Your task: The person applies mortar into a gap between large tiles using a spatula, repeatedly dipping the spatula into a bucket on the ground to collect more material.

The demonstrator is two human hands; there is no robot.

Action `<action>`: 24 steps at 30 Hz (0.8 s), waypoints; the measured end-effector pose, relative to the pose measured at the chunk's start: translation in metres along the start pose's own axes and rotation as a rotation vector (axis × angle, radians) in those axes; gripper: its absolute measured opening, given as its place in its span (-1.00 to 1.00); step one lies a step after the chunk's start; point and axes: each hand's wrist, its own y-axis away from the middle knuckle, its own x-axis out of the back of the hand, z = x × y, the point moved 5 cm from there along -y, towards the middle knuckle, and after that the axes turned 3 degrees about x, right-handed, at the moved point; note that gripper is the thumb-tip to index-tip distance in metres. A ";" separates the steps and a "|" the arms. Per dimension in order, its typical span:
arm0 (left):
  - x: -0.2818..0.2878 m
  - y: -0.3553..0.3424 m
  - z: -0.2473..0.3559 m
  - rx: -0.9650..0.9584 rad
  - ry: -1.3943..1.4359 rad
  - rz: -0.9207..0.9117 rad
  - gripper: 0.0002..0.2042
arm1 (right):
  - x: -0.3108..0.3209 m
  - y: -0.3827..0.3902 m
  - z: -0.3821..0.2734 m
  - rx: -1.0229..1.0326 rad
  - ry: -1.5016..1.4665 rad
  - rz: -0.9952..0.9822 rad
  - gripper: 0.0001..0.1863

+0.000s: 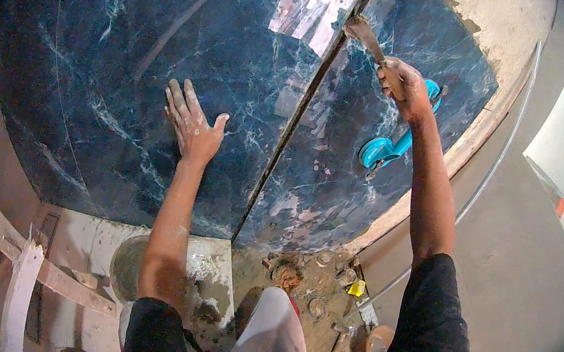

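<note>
The big dark blue stone slab (132, 71) has white veins and fills most of the view. The left hand (192, 125) lies flat on this slab with its fingers spread, holding nothing. It rests a little left of the thin dark gap (297, 117) that runs between this slab and the next one. Below the slab, a round bucket (131, 266) sits on the dusty floor. To the right of the gap is a second blue slab (327, 182). The right hand (404, 85) is closed tight around the handle of a scraper (366, 34), whose blade touches the slab right by the gap. A bright blue suction handle (392, 148) sticks on that slab, just under the right hand.
</note>
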 end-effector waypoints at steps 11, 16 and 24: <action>0.003 0.000 -0.002 -0.015 0.006 0.003 0.06 | 0.002 -0.007 0.008 -0.088 0.049 0.081 -0.78; 0.004 0.002 -0.005 -0.007 -0.014 0.003 0.02 | -0.010 0.001 -0.015 -0.026 0.295 0.143 -0.73; 0.002 0.000 -0.006 -0.003 -0.004 -0.013 0.05 | -0.032 0.001 -0.057 -0.046 0.540 0.185 -0.70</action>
